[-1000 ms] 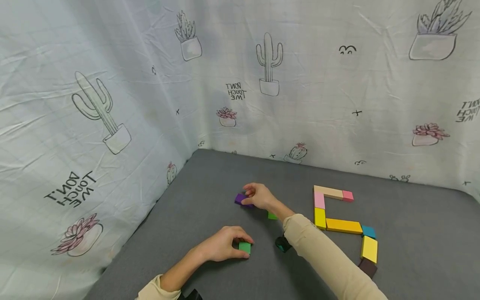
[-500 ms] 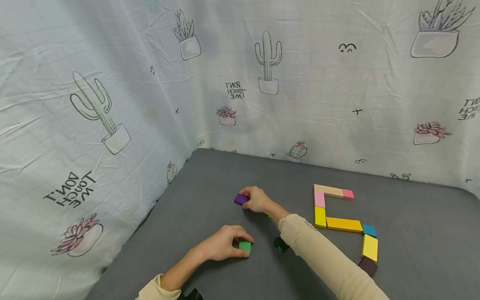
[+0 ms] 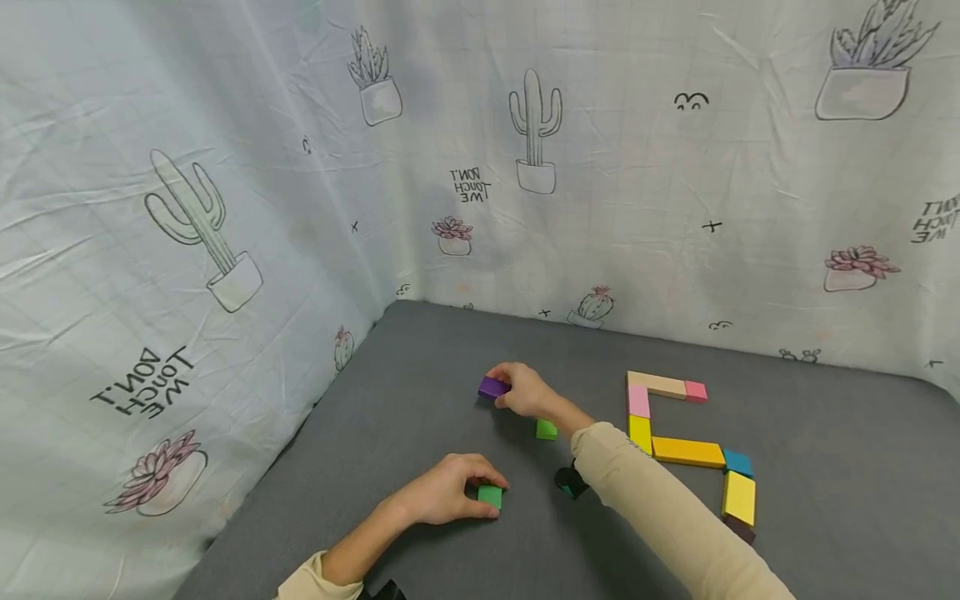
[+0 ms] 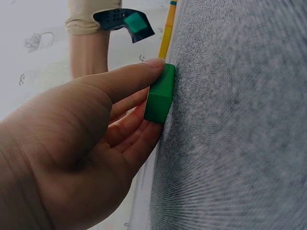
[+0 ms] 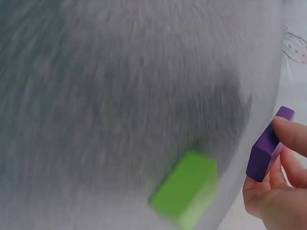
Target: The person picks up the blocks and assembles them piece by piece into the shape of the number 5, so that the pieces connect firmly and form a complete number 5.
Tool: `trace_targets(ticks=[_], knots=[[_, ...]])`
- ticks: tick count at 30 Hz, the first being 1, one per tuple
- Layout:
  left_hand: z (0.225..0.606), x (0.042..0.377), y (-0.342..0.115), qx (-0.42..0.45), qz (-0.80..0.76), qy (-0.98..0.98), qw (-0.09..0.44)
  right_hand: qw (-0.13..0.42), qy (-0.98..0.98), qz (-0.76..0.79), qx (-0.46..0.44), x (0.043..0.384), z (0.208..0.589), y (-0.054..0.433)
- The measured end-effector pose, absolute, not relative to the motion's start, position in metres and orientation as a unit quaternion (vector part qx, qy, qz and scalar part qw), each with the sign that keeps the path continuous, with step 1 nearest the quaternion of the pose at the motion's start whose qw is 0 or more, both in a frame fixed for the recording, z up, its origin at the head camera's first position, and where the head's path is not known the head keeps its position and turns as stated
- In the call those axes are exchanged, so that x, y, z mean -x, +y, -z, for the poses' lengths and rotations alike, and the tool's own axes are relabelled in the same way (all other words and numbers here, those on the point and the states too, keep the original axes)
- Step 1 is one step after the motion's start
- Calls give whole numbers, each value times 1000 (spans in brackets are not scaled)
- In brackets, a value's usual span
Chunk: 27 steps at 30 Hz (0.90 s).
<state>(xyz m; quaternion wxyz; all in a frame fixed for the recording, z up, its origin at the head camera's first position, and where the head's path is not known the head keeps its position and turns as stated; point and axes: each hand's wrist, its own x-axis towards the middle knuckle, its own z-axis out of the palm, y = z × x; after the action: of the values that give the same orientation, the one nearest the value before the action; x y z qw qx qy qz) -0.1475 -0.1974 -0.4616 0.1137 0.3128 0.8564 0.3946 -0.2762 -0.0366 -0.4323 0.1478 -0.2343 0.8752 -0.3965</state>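
Note:
My left hand (image 3: pixel 450 489) pinches a green block (image 3: pixel 490 497) between thumb and fingers, low on the grey surface. In the left wrist view the green block (image 4: pixel 160 93) touches or nearly touches the cloth. Farther back, my right hand (image 3: pixel 523 390) holds a purple block (image 3: pixel 492 388) by its sides. The right wrist view shows the purple block (image 5: pixel 270 143) between thumb and fingers, seemingly raised off the surface. A light green block (image 3: pixel 546 429) lies just below the right wrist, and shows blurred in the right wrist view.
Right of the right arm, blocks lie end to end in an angular line: tan (image 3: pixel 657 384), coral (image 3: pixel 696 392), pink (image 3: pixel 638 401), yellow (image 3: pixel 640 434), orange (image 3: pixel 687 452), blue (image 3: pixel 737 462), another yellow (image 3: pixel 739 497) and dark brown (image 3: pixel 739 528). A printed curtain (image 3: pixel 615 208) bounds the surface behind and left.
The right hand has taken hold of the purple block and moved it slightly right and up in the view. The light green block shows more fully. The left hand stays in place.

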Motion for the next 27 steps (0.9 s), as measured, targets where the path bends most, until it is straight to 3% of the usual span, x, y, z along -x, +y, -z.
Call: trace_targets(ticks=[27], knots=[[461,146,-196,-312,-389,860,108,133,856,401,300,276,410,91]])
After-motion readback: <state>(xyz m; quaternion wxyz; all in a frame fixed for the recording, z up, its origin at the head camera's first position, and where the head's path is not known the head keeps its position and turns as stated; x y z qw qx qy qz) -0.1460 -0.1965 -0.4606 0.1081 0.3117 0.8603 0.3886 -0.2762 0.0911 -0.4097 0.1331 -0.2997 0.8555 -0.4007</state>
